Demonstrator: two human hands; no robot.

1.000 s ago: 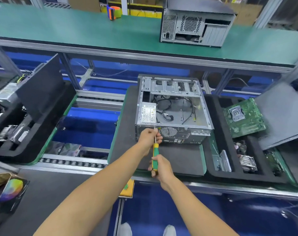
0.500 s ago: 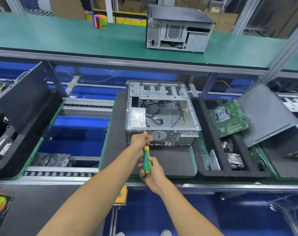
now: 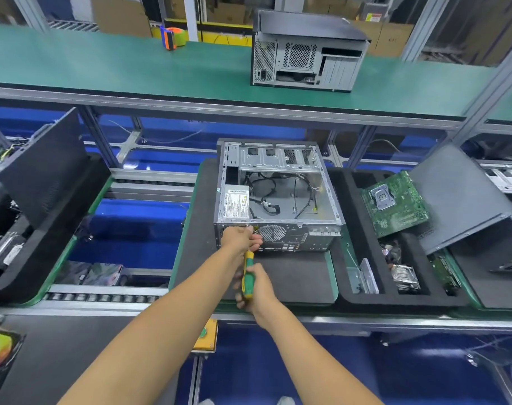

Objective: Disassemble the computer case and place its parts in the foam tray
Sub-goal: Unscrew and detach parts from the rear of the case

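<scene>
Green-handled screwdriver [image 3: 247,276] gripped in right hand [image 3: 256,287]; left hand [image 3: 239,238] pinches shaft, steadying tip at case [image 3: 278,197] rear panel. Case on mat [image 3: 292,276] centre; tray [image 3: 395,299] at its right edge.

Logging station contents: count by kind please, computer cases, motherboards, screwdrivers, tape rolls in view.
Computer cases: 2, open case on the mat, closed case on the green shelf
Motherboards: 1, green motherboard in the foam tray
Screwdrivers: 1, screwdriver
Tape rolls: 1, tape roll
Total: 5
</scene>
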